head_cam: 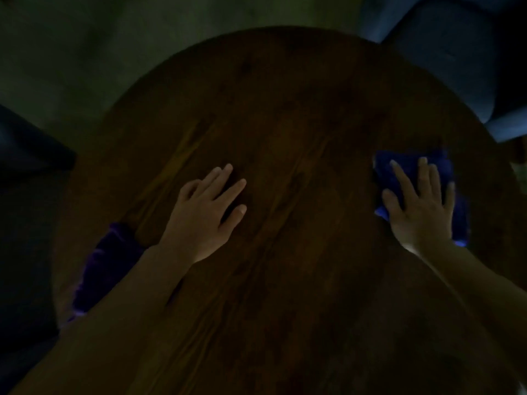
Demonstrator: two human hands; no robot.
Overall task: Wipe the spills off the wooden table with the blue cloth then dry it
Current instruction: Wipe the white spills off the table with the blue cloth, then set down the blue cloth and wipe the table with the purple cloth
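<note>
The blue cloth lies bunched at the right of the frame, near the round wooden table's right rim, with wide bare wood to its left and above. The right hand presses flat on it, fingers spread. The left hand rests palm-down at centre-left, fingers apart, holding nothing. A purple cloth lies by the left rim. A blue chair stands upper right.
</note>
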